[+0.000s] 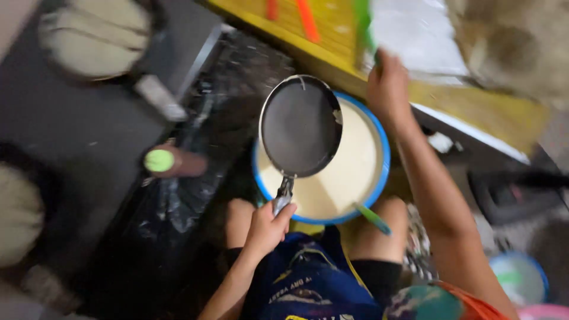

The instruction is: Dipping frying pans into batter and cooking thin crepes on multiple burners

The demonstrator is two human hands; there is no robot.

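Left hand (pixel 268 225) clenched on handle of small dark pan (pixel 301 125), held over blue-rimmed batter basin (pixel 379 133). Pan looks light, rigid; handle safest grip. Right hand (pixel 388 83) grasping green-edged object (pixel 363 29) at yellow board edge (pixel 474 104).

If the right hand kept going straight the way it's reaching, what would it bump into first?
The right hand reaches up toward the yellow table. It already seems to touch a blurred green-edged thing there, so that comes first. The blur hides whether it grips it.

The pan (pixel 301 126) hides part of the batter bowl (pixel 355 172); above it, the right hand (pixel 388 83) grips a blurred green thing (pixel 363 26), cut off by the top edge.
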